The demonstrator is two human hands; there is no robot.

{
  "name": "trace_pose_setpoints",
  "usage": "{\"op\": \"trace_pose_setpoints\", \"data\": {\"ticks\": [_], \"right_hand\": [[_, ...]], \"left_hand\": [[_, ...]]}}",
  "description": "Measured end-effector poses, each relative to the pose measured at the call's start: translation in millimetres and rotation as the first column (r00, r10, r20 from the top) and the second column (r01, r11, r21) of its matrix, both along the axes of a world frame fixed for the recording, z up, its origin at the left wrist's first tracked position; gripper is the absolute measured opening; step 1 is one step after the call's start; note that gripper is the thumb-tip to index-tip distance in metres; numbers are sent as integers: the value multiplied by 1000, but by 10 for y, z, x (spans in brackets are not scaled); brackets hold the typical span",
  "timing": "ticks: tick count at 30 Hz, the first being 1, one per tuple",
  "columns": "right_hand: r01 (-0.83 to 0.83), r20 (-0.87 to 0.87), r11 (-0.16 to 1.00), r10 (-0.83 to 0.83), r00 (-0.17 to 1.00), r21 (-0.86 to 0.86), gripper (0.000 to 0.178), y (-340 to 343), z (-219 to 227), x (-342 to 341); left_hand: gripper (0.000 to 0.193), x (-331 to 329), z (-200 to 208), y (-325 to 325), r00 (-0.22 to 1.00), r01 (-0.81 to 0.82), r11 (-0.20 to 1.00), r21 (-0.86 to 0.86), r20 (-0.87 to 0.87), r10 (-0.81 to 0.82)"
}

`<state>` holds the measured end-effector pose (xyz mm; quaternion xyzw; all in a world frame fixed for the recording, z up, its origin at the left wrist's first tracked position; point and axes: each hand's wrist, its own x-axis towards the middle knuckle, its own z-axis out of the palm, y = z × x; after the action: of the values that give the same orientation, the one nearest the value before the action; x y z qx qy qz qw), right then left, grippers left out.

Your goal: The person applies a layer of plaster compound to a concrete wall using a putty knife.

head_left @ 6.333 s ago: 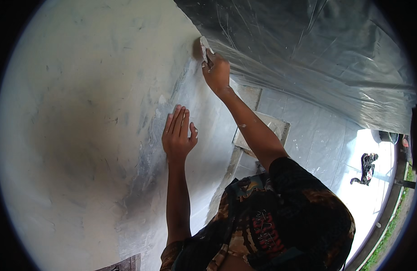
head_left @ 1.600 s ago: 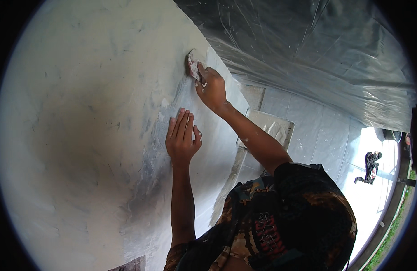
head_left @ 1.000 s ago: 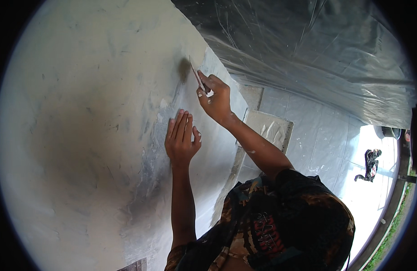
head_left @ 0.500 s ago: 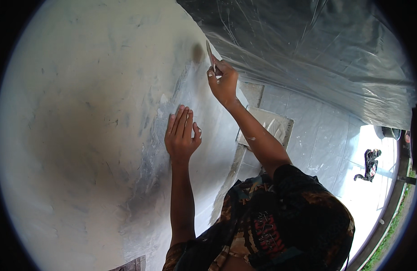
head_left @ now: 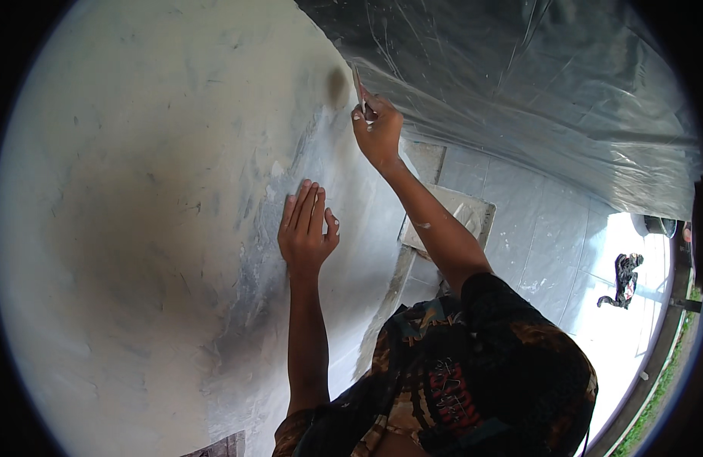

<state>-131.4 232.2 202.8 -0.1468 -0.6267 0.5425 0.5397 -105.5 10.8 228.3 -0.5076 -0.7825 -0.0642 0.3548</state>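
Observation:
My left hand (head_left: 304, 232) lies flat against a pale wall (head_left: 153, 129) with patchy grey and white smears, its fingers stretched out. Up and to the right, my right hand (head_left: 378, 131) is closed around a thin putty knife (head_left: 357, 82). Seen nearly edge-on, the knife's blade points up to the wall's right edge, where dark plastic sheeting begins. White flecks stick to the fingers of both hands. The handle is mostly hidden inside my right fist.
Grey plastic sheeting (head_left: 534, 91) hangs to the upper right of the wall. Below my right forearm, a square board (head_left: 485, 221) carries pale filler, above a grey tiled floor (head_left: 519, 244). A crumpled black item (head_left: 626, 278) lies in bright light at the far right.
My right hand has moved slightly upward along the wall's edge with the putty knife. My left hand stays in about the same place on the wall.

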Motion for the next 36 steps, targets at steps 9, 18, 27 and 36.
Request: {"op": "trace_pose_setpoints", "data": {"ticks": [9, 18, 27, 36], "right_hand": [[-205, 8, 967, 206, 979, 149, 52, -404, -250, 110], [-29, 140, 988, 8, 990, 150, 55, 46, -17, -250], [-52, 18, 998, 52, 999, 40, 47, -100, 29, 4], [-153, 17, 962, 153, 988, 227, 58, -517, -159, 79]], "left_hand": [[28, -20, -22, 5, 1000, -4, 1000, 9, 14, 4], [29, -22, -25, 39, 1000, 8, 1000, 6, 16, -9], [29, -7, 0, 5, 1000, -13, 1000, 5, 10, 13], [29, -25, -37, 2, 1000, -3, 1000, 10, 30, 3]]}}
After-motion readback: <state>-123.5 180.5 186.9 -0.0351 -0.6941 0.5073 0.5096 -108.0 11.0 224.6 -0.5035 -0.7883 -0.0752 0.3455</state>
